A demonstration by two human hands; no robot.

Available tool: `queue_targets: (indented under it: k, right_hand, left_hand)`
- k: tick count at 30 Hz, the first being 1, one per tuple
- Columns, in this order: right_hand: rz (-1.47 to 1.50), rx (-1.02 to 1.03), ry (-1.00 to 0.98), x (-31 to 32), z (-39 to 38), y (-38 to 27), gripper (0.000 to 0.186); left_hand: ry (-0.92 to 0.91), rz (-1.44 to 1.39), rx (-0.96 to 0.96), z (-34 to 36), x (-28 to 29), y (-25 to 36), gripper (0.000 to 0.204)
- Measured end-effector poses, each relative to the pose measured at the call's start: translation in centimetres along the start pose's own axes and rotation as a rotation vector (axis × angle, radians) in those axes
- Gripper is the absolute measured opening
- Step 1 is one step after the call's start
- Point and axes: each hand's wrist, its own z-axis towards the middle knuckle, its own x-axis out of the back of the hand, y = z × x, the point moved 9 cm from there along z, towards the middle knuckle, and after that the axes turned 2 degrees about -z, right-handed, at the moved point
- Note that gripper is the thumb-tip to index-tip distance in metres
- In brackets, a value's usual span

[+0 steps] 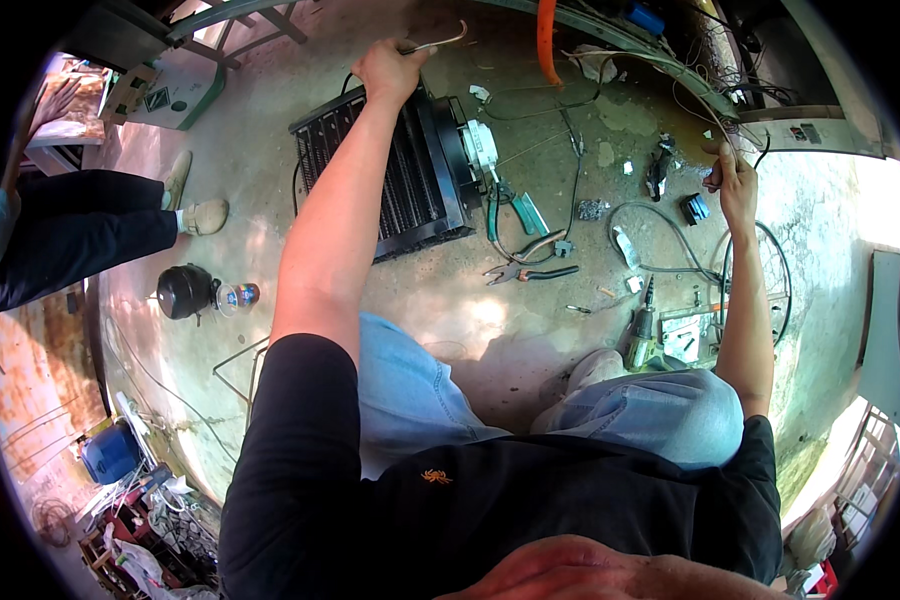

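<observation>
My left hand [388,74] is closed around a thin bent metal tube [448,42], whose hooked, copper-coloured end sticks out to the right. Below that hand and forearm lies a black finned coil unit [425,165], a condenser by its look, with a white part [480,145] at its right side. Far to the right, my right hand [736,185] pinches a thin tube or wire [722,128] beside the lower edge of a cabinet [810,130]. Between my arms, pliers [530,272] and a teal-handled tool [523,215] rest on the concrete floor.
A green power drill [642,335], black hose [792,270] and small black parts [693,208] lie on the right. An orange pipe [547,45] stands at the far side. To the left are a seated person's legs [90,225], a black compressor [184,292] and a cup [232,298].
</observation>
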Motion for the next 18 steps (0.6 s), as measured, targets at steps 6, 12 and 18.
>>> queue_targets:
  k: [6,12,18]
  right_hand:
    - [-0.020,-0.005,-0.005,0.3,-0.2,-0.1,0.052]
    - [-0.032,0.048,-0.094,-0.3,1.4,0.5,0.048]
    - [0.027,0.065,-0.107,-0.7,1.8,0.7,0.043]
  left_hand:
    - [0.035,0.022,-0.004,-0.1,-0.2,0.3,0.040]
    - [0.028,-0.014,-0.092,-0.2,-0.6,0.8,0.030]
    - [0.029,0.083,-0.147,-0.4,-1.1,1.3,0.024]
